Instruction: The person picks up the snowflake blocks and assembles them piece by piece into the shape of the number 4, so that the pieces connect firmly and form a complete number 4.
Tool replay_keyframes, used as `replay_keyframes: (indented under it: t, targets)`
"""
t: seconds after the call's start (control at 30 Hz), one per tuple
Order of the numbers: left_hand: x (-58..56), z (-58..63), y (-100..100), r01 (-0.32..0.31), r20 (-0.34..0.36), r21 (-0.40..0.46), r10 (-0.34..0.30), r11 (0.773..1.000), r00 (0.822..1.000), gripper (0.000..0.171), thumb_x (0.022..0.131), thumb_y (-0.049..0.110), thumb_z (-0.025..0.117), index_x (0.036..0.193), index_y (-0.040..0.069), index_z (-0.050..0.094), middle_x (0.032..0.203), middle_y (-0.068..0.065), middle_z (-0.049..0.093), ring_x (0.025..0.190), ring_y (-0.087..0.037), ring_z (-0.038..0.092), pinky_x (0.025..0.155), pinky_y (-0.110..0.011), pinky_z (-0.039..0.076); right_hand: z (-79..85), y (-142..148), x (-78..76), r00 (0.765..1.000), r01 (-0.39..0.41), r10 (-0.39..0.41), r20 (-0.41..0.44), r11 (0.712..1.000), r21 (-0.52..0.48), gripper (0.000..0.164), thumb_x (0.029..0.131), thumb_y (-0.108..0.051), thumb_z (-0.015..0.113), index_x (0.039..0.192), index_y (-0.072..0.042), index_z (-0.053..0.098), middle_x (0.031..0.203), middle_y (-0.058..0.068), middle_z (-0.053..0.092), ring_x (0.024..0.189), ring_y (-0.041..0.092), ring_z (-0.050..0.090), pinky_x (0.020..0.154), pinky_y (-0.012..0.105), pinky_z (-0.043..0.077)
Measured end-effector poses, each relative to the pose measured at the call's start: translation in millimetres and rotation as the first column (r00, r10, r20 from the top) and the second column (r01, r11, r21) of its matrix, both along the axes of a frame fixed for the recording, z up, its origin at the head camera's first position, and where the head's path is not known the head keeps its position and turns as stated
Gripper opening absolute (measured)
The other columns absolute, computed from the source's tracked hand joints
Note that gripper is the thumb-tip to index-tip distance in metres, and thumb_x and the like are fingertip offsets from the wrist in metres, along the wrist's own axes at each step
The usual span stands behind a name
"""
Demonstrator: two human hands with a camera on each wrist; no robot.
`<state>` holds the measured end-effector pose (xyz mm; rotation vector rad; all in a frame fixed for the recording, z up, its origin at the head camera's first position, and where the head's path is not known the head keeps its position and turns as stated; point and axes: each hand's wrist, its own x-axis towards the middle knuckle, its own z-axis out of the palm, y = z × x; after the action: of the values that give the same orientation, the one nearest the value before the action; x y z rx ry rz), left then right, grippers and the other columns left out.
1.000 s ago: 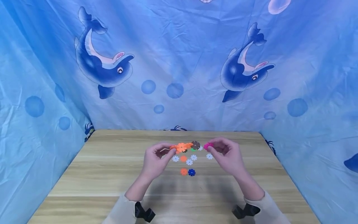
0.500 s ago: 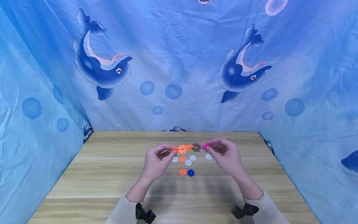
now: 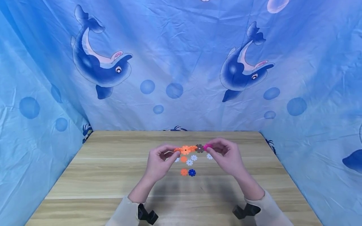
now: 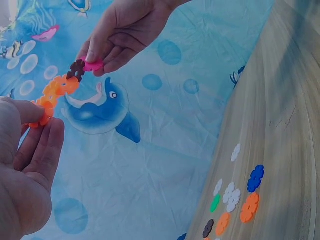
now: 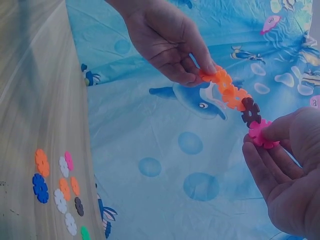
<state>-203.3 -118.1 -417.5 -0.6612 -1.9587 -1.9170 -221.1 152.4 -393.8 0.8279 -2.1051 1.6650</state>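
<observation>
Above the table my left hand (image 3: pixel 159 161) pinches the near end of a chain of slotted snowflake discs (image 3: pixel 185 150). The chain is several orange discs linked edge to edge, with a dark brown snowflake disc (image 5: pixel 251 113) at its right end. A pink snowflake disc (image 5: pixel 262 134) is pinched between the thumb and fingers of my right hand (image 3: pixel 229 157). Its edge meets the brown disc's rim, slot side to slot side, in both wrist views. My fingertips cover part of the pink disc and of the leftmost orange disc.
Loose snowflake discs lie on the wooden table (image 3: pixel 99 175) below the hands: a blue disc (image 3: pixel 192 172), an orange disc (image 3: pixel 184 172), several white ones, and a green disc (image 4: pixel 215 203). A blue dolphin-print curtain (image 3: pixel 181 62) hangs behind and along both sides.
My right hand has brought the pink disc leftward, closing the gap to the brown disc. The left hand keeps its hold on the chain and has shifted very slightly.
</observation>
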Motion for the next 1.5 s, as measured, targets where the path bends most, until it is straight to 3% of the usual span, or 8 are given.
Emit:
replay_keyframes:
  t: [0.17,0.53,0.87,1.5]
  targets:
    - [-1.0,0.1,-0.2,0.001,0.001,0.005,-0.001,1.0,1.0,0.011,0.096,-0.002,0.075,0.106,-0.003,0.077,0.104,-0.023,0.077,0.088,-0.016,0.078,0.086,-0.028,0.067,1.0,-0.3,-0.2,1.0,-0.007,0.007,-0.013,1.0,0.002,0.017,0.093,0.01,0.074,0.106,0.0,0.076,0.099,0.021,0.079,0.086,0.009,0.078,0.08,0.025,0.067]
    - [-1.5,0.5,-2.6,0.008,0.044,-0.025,-0.007,1.0,0.999,0.011,0.097,0.003,0.076,0.107,-0.002,0.078,0.105,-0.022,0.078,0.086,-0.012,0.077,0.085,-0.027,0.067,-0.1,1.4,1.7,1.0,0.03,-0.03,0.001,0.998,0.047,0.017,0.093,0.006,0.077,0.107,-0.003,0.078,0.1,0.017,0.081,0.086,0.008,0.079,0.08,0.025,0.067]
    - [-3.6,-0.6,-2.5,-0.007,0.058,-0.038,0.009,0.999,0.998,0.011,0.097,0.005,0.076,0.107,-0.001,0.079,0.105,-0.021,0.079,0.086,-0.012,0.078,0.084,-0.027,0.067,1.4,2.3,2.4,0.997,0.08,-0.079,-0.011,0.992,0.099,0.016,0.092,0.003,0.079,0.106,-0.006,0.08,0.098,0.012,0.083,0.084,0.005,0.078,0.071,0.024,0.066]
    - [-8.9,-0.7,-4.4,-0.018,0.096,-0.106,0.028,0.994,0.995,0.013,0.097,0.009,0.078,0.108,0.002,0.081,0.102,-0.017,0.08,0.085,-0.012,0.078,0.086,-0.023,0.065,8.4,3.5,4.6,0.997,0.068,-0.071,0.015,0.987,0.148,0.016,0.09,0.001,0.082,0.105,-0.006,0.082,0.098,0.011,0.083,0.08,0.009,0.079,0.071,0.026,0.067]
